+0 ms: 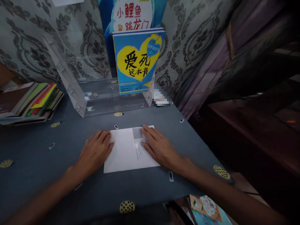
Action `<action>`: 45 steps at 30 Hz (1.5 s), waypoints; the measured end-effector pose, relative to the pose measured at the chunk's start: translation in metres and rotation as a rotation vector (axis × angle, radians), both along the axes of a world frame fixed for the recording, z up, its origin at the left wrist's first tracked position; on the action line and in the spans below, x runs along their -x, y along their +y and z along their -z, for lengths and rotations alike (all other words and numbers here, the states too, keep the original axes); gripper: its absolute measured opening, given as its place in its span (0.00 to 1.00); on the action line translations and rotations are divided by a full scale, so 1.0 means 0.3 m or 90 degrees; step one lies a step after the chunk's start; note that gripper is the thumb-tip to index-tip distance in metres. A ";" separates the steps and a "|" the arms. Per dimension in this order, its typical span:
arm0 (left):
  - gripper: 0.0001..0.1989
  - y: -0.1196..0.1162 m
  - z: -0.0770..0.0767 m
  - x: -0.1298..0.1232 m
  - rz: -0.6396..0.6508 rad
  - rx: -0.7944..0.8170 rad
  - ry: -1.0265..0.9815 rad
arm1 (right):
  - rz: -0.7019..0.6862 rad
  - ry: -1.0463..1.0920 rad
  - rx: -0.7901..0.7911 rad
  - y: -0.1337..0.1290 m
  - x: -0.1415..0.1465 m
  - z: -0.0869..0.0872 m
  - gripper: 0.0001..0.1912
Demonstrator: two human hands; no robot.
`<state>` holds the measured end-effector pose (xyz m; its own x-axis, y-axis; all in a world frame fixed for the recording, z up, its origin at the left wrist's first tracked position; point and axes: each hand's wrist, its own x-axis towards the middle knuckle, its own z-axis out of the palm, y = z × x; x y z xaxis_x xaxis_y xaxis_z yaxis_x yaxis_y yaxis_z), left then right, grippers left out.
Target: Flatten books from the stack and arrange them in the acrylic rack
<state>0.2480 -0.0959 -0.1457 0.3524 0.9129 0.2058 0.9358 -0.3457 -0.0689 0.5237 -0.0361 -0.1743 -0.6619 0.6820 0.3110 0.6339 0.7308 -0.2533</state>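
A white page (124, 153), a loose sheet or an open booklet, lies flat on the tabletop in front of me. Its right part bears a grey block and small print that I cannot read. At the left edge of the page rests my left hand (97, 150), palm down, fingers slightly bent and thumb apart. My right hand (160, 147) lies over the right side of the page with its fingers stretched out, covering some of the print. Neither hand grips anything.
Behind the page stands a clear acrylic rack (77, 97) holding a blue book with a yellow heart (138, 62) and a taller blue book (133, 14). A book stack (30, 103) sits at left. The dark patterned tablecloth (93, 190) ends at right; colourful books (208, 207) lie below the front edge.
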 end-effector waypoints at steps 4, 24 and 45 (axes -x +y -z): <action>0.22 0.021 0.026 -0.027 0.109 0.022 0.008 | 0.020 0.007 0.003 -0.009 -0.024 -0.001 0.24; 0.24 0.034 -0.001 -0.016 -0.073 0.081 0.096 | -0.045 -0.031 0.007 0.100 0.053 0.004 0.23; 0.26 0.082 0.007 0.028 -0.119 0.072 0.079 | -0.043 -0.036 0.025 0.174 -0.030 -0.011 0.24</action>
